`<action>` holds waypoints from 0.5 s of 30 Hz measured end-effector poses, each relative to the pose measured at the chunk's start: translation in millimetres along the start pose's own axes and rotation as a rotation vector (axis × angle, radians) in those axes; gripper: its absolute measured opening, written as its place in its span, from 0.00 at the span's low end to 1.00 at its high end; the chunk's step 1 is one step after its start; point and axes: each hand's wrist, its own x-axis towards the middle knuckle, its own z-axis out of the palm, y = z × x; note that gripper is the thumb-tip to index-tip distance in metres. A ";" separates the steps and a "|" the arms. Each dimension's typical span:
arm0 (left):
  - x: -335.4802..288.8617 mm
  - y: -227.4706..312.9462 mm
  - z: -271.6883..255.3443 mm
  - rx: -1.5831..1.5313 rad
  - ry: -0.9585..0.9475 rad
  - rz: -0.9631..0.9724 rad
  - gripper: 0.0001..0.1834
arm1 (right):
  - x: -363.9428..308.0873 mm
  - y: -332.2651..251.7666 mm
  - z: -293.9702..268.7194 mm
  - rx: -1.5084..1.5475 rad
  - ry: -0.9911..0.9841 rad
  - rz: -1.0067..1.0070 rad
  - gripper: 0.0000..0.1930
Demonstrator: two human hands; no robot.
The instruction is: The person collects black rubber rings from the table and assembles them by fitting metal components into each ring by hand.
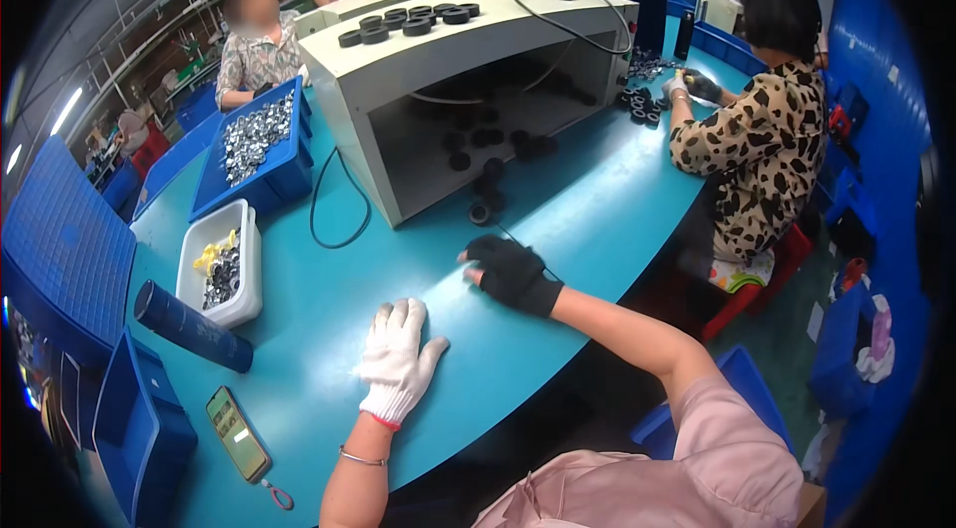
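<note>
My left hand (396, 357), in a white knitted glove, lies flat on the turquoise table (329, 304) with its fingers stretched out. To its right my right hand (515, 274), wearing a black glove with bare fingertips, is held over the table; the fingertips point left and look apart, with nothing seen between them. Just beyond it lies a black ring-shaped part (480, 215). More black round parts (488, 137) are scattered inside the beige open-fronted box (370, 164) farther back. Several black rings (418, 27) rest on top of that box.
At left stand a blue bin (204, 191) of shiny metal parts, a white tub (250, 279), a dark blue cylinder (194, 327), an empty blue bin (149, 438) and a phone (239, 435). A black cable (315, 214) loops by the box. Co-workers sit at right (762, 149) and far left (261, 50).
</note>
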 end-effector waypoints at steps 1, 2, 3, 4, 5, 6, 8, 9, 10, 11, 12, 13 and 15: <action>0.6 -0.7 1.2 0.013 0.026 0.014 0.26 | 4.4 7.6 -2.1 0.000 0.115 -0.031 0.13; 1.7 -1.4 1.4 0.013 0.026 0.003 0.26 | 11.0 18.1 -3.4 0.002 0.229 -0.063 0.15; 3.1 0.4 1.8 0.002 0.027 0.015 0.26 | 18.9 27.7 -12.3 -0.004 0.281 -0.099 0.20; 4.2 1.9 2.1 -0.008 0.027 0.025 0.25 | 24.0 34.4 -18.3 -0.135 0.299 -0.051 0.20; 4.1 0.7 2.7 -0.009 0.025 0.012 0.25 | 31.4 37.8 -19.5 -0.255 0.310 -0.005 0.21; 3.8 -0.8 3.8 0.003 0.052 0.036 0.27 | 39.7 40.9 -18.8 -0.318 0.225 0.087 0.22; 4.6 -3.1 4.1 0.016 0.078 0.052 0.28 | 52.9 48.9 -9.3 -0.393 0.076 0.137 0.21; 4.8 -2.4 3.5 0.005 0.054 0.047 0.28 | 56.3 51.4 -3.5 -0.471 -0.064 0.189 0.20; 3.3 -3.1 3.1 -0.003 0.029 0.028 0.27 | 56.9 43.8 3.6 -0.462 -0.081 0.176 0.20; 3.2 -4.9 2.6 -0.001 0.029 0.005 0.27 | 54.6 35.6 10.9 -0.395 -0.048 0.117 0.18; 4.5 -7.0 2.0 -0.024 0.033 0.009 0.26 | 54.1 28.5 17.1 -0.327 -0.016 0.060 0.17; 3.6 -7.0 1.6 -0.052 0.031 0.018 0.24 | 51.7 24.5 21.6 -0.318 -0.035 0.058 0.17; 1.5 -9.5 7.5 -0.053 0.116 0.023 0.22 | 50.9 20.4 27.8 -0.258 0.038 -0.032 0.18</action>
